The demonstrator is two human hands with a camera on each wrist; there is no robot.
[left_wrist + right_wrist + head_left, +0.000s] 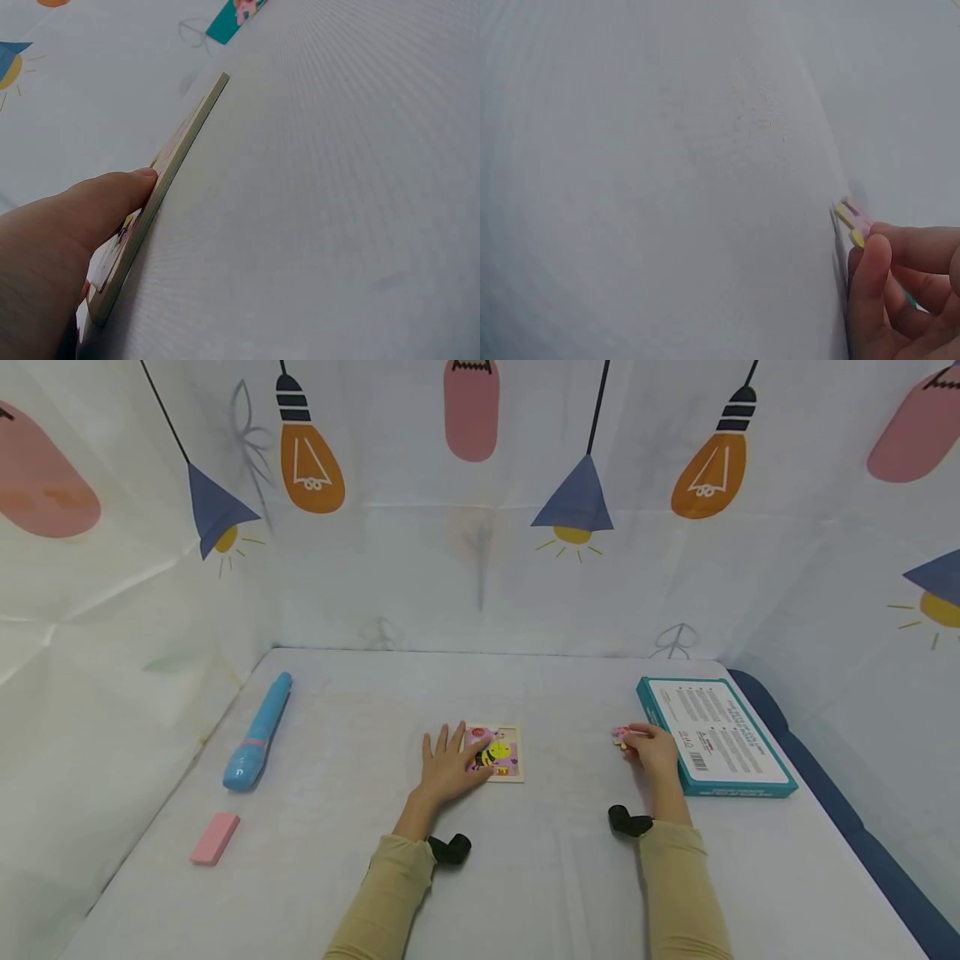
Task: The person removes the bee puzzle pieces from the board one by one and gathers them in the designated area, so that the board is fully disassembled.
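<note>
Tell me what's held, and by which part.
The right hand pinches a small pink-and-yellow piece by one end; the left hand rests on the puzzle board.

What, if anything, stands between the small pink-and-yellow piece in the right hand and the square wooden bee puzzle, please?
Nothing visible stands between the piece, pinched in the right hand, and the puzzle; only the left hand covers part of the puzzle's left side.
</note>
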